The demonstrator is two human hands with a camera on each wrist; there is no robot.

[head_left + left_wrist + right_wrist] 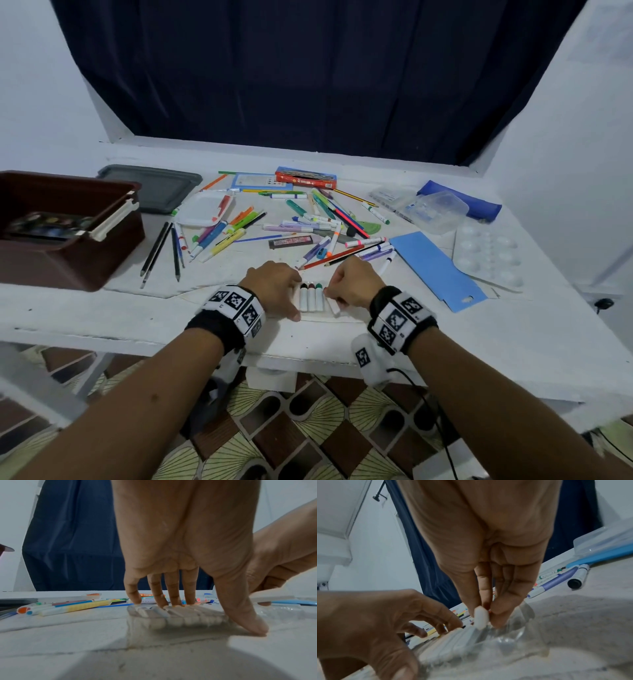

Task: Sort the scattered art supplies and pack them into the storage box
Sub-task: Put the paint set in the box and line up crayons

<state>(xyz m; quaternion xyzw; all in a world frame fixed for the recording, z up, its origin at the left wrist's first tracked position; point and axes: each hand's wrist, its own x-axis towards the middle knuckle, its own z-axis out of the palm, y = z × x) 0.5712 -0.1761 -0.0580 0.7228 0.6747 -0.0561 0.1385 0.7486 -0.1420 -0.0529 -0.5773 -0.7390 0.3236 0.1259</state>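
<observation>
Head view, 6 o'clock edge of white surface (394, 346): clear plastic sleeve (510, 641) laid flat, holding a row of white markers (311, 298) w/ black, brown, green caps pointing to 12 o'clock; left hand (274, 287) placed over sleeve's 9 o'clock side, fingers (172, 592) extended down onto the marker row, thumb tip pressed to the surface at the near end; left grip wide, nothing enclosed; right hand (354, 286) at 3 o'clock of the row, grip narrow, one white marker (481, 618) pinched btwn thumb and fingertips, tilted, lower end at sleeve's open side; contact w/ sleeve can't be told; brown storage box (65, 233) at 9 o'clock, open, paint palette seen inside; grey lid (154, 186) just behind it at 10 o'clock; scattered pens/pencils/highlighters (281, 226) spread at 12 o'clock; blue card (435, 270), white mixing palette (486, 253) and blue pouch (462, 202) at 2–3 o'clock.
</observation>
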